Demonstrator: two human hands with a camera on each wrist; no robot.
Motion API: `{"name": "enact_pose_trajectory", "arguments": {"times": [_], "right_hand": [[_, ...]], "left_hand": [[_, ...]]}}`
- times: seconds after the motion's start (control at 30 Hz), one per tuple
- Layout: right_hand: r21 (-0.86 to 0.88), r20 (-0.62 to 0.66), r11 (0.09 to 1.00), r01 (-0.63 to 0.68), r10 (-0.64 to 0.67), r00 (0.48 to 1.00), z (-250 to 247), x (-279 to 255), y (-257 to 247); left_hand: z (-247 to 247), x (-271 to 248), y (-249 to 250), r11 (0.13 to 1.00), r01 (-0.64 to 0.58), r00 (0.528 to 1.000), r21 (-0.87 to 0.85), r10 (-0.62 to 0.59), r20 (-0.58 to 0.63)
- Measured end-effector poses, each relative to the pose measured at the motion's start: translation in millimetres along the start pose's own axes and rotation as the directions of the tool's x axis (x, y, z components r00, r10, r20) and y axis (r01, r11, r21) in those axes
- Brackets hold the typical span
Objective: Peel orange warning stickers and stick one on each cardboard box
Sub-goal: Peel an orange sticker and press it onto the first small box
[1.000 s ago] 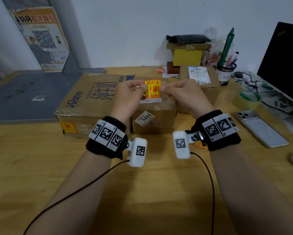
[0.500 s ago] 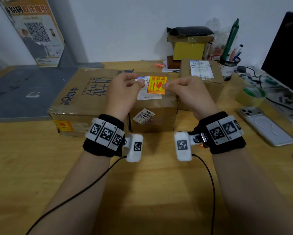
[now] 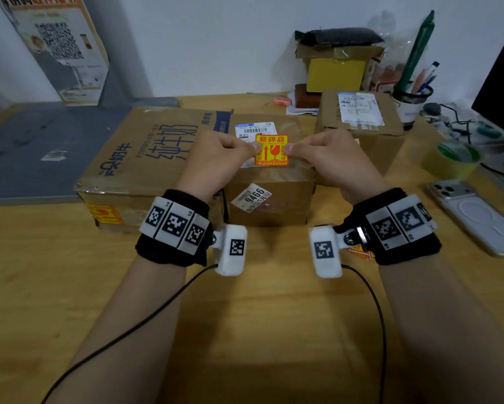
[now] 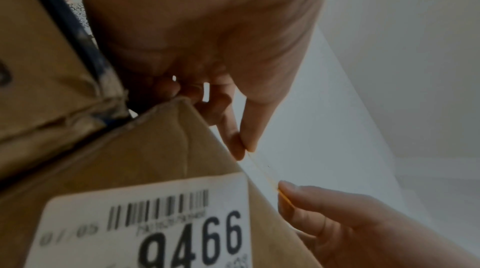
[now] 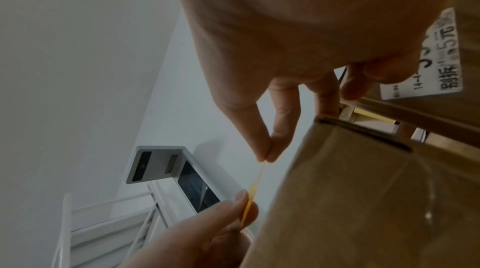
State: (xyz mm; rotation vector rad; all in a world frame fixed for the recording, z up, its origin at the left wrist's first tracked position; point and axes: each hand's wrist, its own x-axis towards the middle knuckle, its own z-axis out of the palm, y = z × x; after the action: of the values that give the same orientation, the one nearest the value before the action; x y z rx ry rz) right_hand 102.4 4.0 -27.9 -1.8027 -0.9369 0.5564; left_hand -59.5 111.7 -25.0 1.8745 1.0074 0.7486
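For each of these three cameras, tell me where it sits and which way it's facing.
Head: worn high, facing forward and down at the middle cardboard box; forearms, left hand and right hand show.
Left wrist: under the left hand, looking along its fingers past the box.
Right wrist: under the right hand, looking likewise.
Shared: every view shows both hands pinching the orange sticker.

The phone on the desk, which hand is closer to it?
Right. The right hand pinches the orange sticker over the middle box, on the phone side; the left hand pinches its far edge.
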Motion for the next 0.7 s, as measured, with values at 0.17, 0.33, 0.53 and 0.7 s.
{"name": "enact_pose_trajectory", "arguments": {"times": [0.17, 0.33, 0.53, 0.7], "right_hand": [[-0.028, -0.023, 1.0, -0.007, 0.007, 1.0, 1.8, 1.8, 2.5], [-0.033, 0.005, 0.999, 0.016, -0.016, 1.0, 1.5, 2.3, 6.9], [-0.042, -0.009, 0.999, 0.008, -0.008, 1.0, 4.3, 9.6, 16.9], [-0.116, -0.035, 0.993, -0.011, 0.007, 0.999, 9.5, 13.5, 21.2]], "left_hand": [[-0.3, 1.0, 0.8, 0.999, 0.005, 1.0, 0.043, -0.005, 0.011], [-3.3, -2.1, 0.3, 0.999, 0.015, 0.998, 0.051, -0.018, 0.054], [-0.3, -3.2, 0.8, 0.996, 0.028, 0.999, 0.084, -0.03, 0.028], [1.4, -1.2, -1.2, 0.994, 0.042, 0.999, 0.1, -0.045, 0.028]]}}
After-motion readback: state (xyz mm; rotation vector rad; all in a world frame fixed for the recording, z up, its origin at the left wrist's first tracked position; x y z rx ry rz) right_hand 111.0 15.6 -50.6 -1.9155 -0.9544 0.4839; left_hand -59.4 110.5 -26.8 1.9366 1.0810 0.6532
